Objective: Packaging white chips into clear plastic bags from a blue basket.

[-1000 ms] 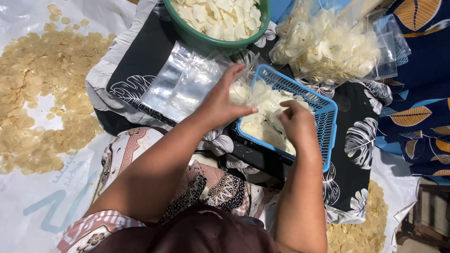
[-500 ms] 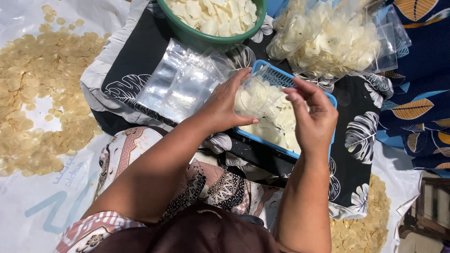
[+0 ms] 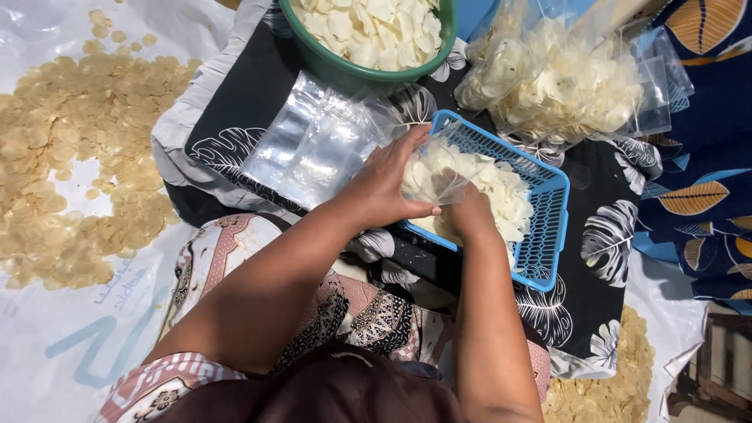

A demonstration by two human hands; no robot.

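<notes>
Single head view, looking steeply down, close over lap and blue basket (image 3: 540, 227)

Hands (image 3: 389, 186) bagging chips (image 3: 501, 188) over basket (image 3: 548, 227)

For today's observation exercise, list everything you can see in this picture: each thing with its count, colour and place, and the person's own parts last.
Basket: one, blue plastic, on the dark leaf-print cloth, holding white chips.
Small bag: one, clear, partly filled with chips, over the basket.
Empty bags: a stack, clear, left of the basket.
Bowl: one, green, top centre, full of white chips.
Filled bags: several, clear, top right.
Loose chips: many, tan, spread on the white sheet at left.
Cloth: one, black with white leaves.
Left hand: holds the small bag.
Right hand: in the basket's chips.
</notes>
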